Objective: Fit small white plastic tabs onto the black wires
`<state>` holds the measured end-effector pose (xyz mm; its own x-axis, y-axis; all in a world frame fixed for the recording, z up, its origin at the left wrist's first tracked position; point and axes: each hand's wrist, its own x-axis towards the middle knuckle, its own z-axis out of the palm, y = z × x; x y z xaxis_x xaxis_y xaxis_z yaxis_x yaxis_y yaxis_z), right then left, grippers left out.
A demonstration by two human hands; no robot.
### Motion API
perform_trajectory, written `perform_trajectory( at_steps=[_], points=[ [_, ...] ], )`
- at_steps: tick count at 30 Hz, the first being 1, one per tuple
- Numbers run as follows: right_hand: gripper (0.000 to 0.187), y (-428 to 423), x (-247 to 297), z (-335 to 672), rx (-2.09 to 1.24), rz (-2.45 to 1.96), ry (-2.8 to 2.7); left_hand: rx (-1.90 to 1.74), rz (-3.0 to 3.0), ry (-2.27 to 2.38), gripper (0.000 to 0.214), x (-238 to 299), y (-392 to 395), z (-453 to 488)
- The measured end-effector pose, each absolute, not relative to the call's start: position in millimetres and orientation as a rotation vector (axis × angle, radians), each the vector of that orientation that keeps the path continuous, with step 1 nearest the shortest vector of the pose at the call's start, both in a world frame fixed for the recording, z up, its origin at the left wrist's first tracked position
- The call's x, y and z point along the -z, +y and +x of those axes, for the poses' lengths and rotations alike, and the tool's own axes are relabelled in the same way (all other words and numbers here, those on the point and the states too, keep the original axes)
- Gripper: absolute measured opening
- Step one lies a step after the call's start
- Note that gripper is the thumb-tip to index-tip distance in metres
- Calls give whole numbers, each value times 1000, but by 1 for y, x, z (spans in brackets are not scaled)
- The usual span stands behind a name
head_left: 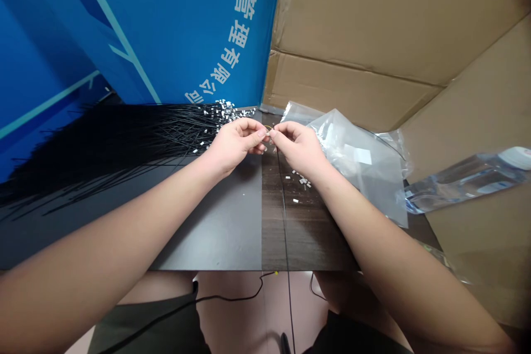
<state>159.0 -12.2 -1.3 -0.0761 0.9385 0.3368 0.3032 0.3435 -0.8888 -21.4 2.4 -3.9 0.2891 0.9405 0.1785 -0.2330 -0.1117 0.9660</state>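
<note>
My left hand (236,141) and my right hand (297,146) meet above the far part of the table, fingertips almost touching. Both pinch something small (269,134), perhaps the end of a thin black wire (284,227) that runs from them across the tabletop and over the front edge. The fingers hide most of that end. A large spread of thin black wires (124,144) lies to the left of my left hand. Small white connectors (219,113) are heaped beyond it, and a few more (301,180) lie just below my right hand.
A dark two-tone table (215,232) ends at a front edge, with a black cable (232,297) hanging below it. A clear plastic bag (357,163) lies to the right, near a plastic bottle (464,180). A blue printed banner (178,27) and cardboard sheets (365,22) stand behind.
</note>
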Motion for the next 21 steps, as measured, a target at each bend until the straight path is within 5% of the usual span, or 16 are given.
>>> perform_trajectory(
  at_steps=[11, 21],
  points=[
    [18, -14, -1, 158, -837, -1142, -1572, -1135, 1538, 865, 35, 8, 8, -25],
    [19, -17, 1, 155, -753, -1188, -1586, -1114, 1786, 940, 17, 3, 8, -26]
  ],
)
